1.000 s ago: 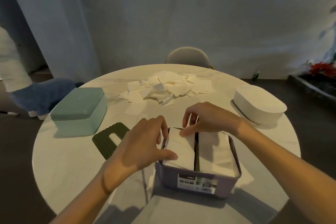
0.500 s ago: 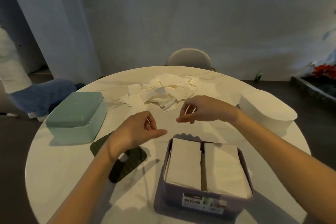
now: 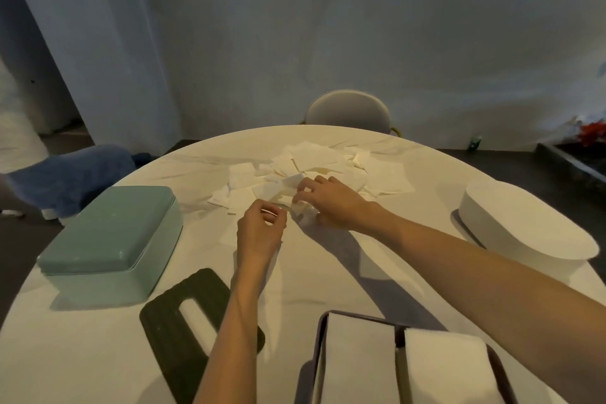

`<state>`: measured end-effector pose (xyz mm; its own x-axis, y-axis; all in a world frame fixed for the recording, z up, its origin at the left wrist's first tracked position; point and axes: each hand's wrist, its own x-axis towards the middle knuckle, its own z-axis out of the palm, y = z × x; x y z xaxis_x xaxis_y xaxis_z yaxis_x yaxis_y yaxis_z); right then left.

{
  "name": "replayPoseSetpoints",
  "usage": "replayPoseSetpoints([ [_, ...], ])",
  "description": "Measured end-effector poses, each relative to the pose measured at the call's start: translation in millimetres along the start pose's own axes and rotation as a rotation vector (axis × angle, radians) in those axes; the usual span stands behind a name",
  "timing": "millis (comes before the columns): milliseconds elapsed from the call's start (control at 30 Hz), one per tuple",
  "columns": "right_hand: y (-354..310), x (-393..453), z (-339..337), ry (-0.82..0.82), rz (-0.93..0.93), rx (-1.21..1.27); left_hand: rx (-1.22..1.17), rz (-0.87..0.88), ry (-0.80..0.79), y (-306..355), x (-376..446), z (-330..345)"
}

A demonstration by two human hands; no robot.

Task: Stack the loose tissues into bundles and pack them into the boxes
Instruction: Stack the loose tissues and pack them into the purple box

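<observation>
The loose tissues (image 3: 314,170) are spread at the far side of the surface (image 3: 98,354). One tissue at the near edge is pinched by the right hand (image 3: 328,203); the left hand (image 3: 260,233) is curled beside it, holding nothing visible. The sheets are judged light, limp and easily torn (best gathered flat, by the edges).

Both hands (image 3: 295,213) left the purple box (image 3: 319,338) for the loose tissues (image 3: 314,164).
</observation>
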<state>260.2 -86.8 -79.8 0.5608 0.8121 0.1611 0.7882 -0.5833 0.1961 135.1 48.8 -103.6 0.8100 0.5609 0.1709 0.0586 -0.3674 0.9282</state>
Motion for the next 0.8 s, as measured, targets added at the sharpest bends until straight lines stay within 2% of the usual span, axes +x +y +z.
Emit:
replayPoseSetpoints([
  [100,6.9,7.7,9.9,0.074,-0.014,-0.008,-0.054,0.012,-0.011,-0.5,8.7,-0.7],
  [267,15.4,7.2,12.5,0.184,0.064,0.196,-0.131,0.029,0.011,-9.8,15.3,-7.1],
  [433,21.6,-22.0,-13.6,0.346,0.313,0.756,-0.266,0.026,0.032,-13.8,14.4,-13.3],
  [500,23.8,-38.0,-26.9,0.34,0.373,0.91,-0.308,0.007,0.018,-12.1,13.4,-12.5],
  [600,23.1,-62.0,-46.7,0.244,0.381,1.187,-0.384,-0.064,-0.022,-6.5,9.5,-8.3],
  [700,22.5,-80.6,-59.9,0.132,0.291,1.395,-0.475,-0.155,-0.204,6.0,5.9,-6.4],
  [800,26.0,-85.9,-63.0,-0.001,0.181,1.443,-0.706,-0.36,-0.552,11.2,4.7,-1.6],
])
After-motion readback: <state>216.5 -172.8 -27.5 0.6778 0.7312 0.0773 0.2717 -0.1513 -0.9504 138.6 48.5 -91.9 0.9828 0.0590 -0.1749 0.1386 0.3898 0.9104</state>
